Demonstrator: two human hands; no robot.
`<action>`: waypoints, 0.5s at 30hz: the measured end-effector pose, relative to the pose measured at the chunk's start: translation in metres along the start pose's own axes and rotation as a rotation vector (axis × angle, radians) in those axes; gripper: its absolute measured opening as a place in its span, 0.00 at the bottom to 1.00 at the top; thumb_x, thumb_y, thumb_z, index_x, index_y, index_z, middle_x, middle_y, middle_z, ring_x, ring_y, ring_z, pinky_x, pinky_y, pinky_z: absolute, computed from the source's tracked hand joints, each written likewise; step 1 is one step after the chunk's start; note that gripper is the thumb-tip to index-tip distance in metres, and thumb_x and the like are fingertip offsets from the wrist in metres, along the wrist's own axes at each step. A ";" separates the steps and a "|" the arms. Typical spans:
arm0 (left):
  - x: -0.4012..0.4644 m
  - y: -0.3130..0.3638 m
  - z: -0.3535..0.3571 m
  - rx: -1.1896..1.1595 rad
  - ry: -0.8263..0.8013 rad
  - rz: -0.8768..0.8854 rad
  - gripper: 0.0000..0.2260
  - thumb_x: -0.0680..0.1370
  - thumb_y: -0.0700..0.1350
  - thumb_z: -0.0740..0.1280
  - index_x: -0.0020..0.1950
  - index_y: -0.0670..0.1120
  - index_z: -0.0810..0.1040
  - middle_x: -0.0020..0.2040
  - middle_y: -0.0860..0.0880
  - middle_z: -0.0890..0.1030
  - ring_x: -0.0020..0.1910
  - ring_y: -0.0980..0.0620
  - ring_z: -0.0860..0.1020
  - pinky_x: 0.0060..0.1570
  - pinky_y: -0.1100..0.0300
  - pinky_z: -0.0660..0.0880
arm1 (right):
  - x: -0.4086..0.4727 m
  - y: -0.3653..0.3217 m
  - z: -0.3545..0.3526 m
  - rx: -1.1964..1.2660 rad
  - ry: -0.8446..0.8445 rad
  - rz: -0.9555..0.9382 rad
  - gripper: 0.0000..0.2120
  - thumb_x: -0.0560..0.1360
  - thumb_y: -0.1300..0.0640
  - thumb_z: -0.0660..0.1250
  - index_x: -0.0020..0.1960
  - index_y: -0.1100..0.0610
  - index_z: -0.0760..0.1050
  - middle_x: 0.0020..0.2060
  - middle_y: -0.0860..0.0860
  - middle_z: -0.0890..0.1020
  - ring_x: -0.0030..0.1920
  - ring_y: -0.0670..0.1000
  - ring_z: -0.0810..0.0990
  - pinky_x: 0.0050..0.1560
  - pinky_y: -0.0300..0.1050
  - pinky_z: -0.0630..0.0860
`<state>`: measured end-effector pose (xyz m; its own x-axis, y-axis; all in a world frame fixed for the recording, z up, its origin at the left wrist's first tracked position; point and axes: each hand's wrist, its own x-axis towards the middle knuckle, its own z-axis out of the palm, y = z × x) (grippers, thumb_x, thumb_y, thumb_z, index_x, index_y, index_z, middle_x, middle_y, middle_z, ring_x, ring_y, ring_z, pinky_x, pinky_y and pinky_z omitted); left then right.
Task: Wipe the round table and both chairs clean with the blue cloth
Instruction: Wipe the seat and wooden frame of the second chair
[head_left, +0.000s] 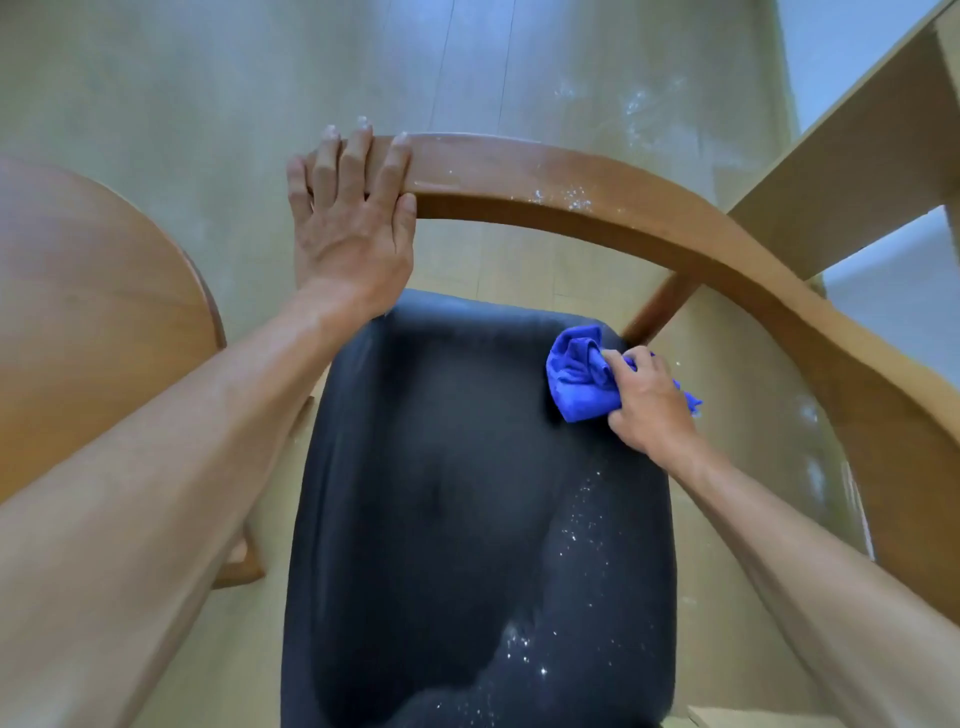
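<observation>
A wooden chair with a black padded seat (447, 493) fills the middle of the head view. Its curved wooden backrest rail (597, 208) arcs from the top centre down the right side. My left hand (353, 218) grips the left end of that rail, fingers over the top and thumb under. My right hand (649, 400) holds the bunched blue cloth (582, 379) against the seat's far right corner. White specks lie on the right part of the seat and on the rail. The round wooden table (98, 291) shows at the left edge.
Pale wooden floor (208, 78) lies beyond the chair, with white specks scattered at upper right. A light wooden piece of furniture (857, 166) slants across the top right corner. A chair leg (660, 312) runs down under the rail near the cloth.
</observation>
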<state>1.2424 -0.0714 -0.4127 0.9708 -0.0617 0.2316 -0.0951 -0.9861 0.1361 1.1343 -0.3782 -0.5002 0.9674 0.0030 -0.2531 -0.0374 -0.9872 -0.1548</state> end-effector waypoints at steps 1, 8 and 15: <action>-0.001 0.000 -0.001 -0.002 -0.003 -0.004 0.23 0.82 0.52 0.50 0.78 0.52 0.55 0.78 0.45 0.56 0.77 0.42 0.51 0.74 0.42 0.43 | -0.015 -0.002 0.002 -0.006 -0.031 0.014 0.30 0.66 0.67 0.62 0.67 0.53 0.67 0.59 0.53 0.69 0.59 0.57 0.67 0.51 0.48 0.72; 0.001 -0.001 -0.003 -0.047 -0.032 0.005 0.23 0.82 0.52 0.50 0.78 0.52 0.55 0.78 0.44 0.55 0.77 0.40 0.51 0.73 0.40 0.43 | -0.171 -0.058 0.034 -0.102 -0.471 -0.114 0.29 0.67 0.66 0.59 0.66 0.52 0.60 0.60 0.52 0.64 0.60 0.56 0.65 0.41 0.50 0.70; 0.001 -0.005 -0.005 -0.067 -0.051 0.027 0.23 0.82 0.51 0.48 0.78 0.51 0.55 0.77 0.43 0.56 0.76 0.39 0.53 0.74 0.40 0.44 | -0.157 -0.065 0.000 -0.018 -0.484 -0.260 0.23 0.66 0.68 0.56 0.60 0.52 0.64 0.54 0.51 0.65 0.55 0.56 0.69 0.40 0.52 0.72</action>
<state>1.2426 -0.0662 -0.4081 0.9775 -0.0976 0.1868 -0.1343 -0.9716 0.1949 0.9851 -0.3142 -0.4506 0.7184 0.3159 -0.6198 0.1959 -0.9468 -0.2554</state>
